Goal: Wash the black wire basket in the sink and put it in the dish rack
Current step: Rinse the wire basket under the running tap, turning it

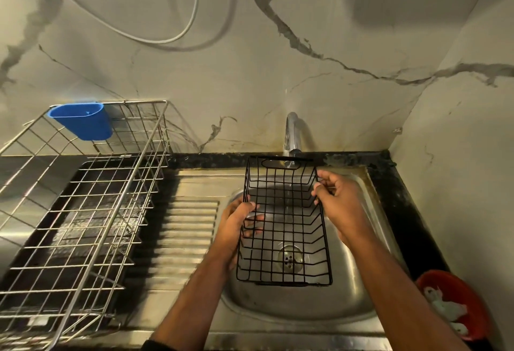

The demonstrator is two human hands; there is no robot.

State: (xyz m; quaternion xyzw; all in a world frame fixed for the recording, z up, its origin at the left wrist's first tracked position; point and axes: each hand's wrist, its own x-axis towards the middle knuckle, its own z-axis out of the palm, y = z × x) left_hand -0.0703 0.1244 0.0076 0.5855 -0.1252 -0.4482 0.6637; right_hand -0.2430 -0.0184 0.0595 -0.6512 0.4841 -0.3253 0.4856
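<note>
Both the left hand (pixel 239 221) and the right hand (pixel 335 197) grip the black wire basket (pixel 286 222) over the sink (pixel 358 306) beneath the tap (pixel 290 135), with the steel dish rack (pixel 83 211), its blue cup (pixel 83 119) and a red bowl (pixel 456 309) flanking.

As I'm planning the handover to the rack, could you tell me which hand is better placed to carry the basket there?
Probably the left hand: it grips the black wire basket on the side nearer the dish rack.
</note>
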